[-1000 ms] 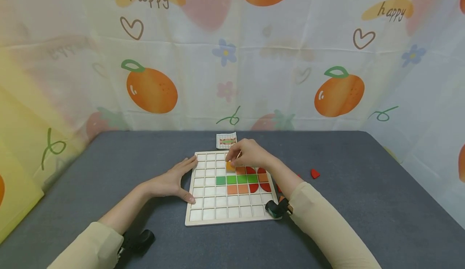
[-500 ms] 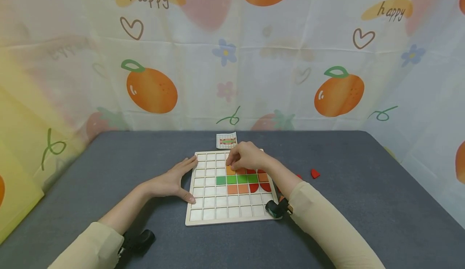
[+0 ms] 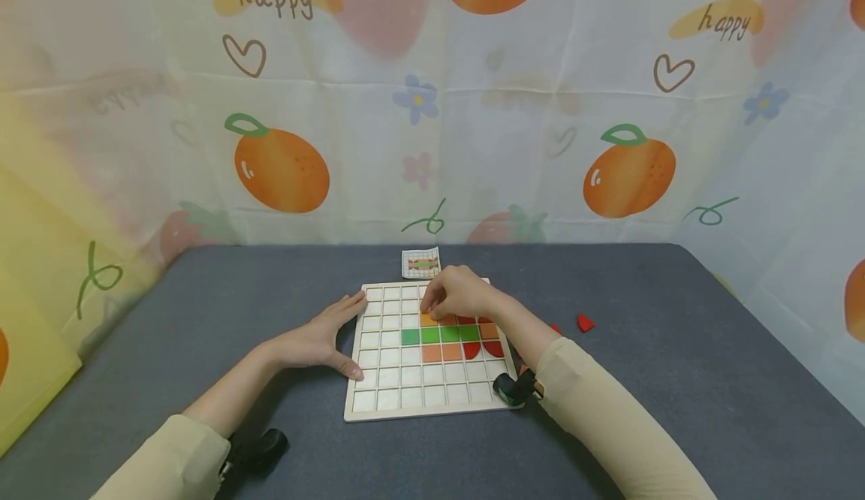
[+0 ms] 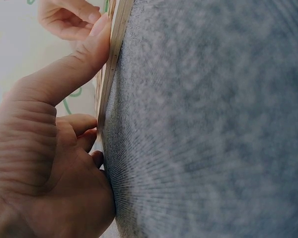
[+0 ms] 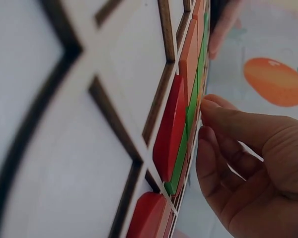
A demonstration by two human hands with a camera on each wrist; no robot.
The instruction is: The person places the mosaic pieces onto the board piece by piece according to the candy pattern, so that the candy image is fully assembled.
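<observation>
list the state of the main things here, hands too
board: flat, partly filled
green tiles: set in one row
orange tiles: some in the board
yellow tile: partly hidden
left hand: fingers spread, touching the board's left edge
right hand: fingers curled at the yellow tile, grip unclear
card: beyond the board, picture up
loose red piece: right of the board

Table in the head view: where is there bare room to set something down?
The table is bare left of the left hand, right of the outlying red piece, and on the near side of the grid board between the sleeves. It is crowded at the board's right edge, where the right forearm partly hides loose pieces.
</observation>
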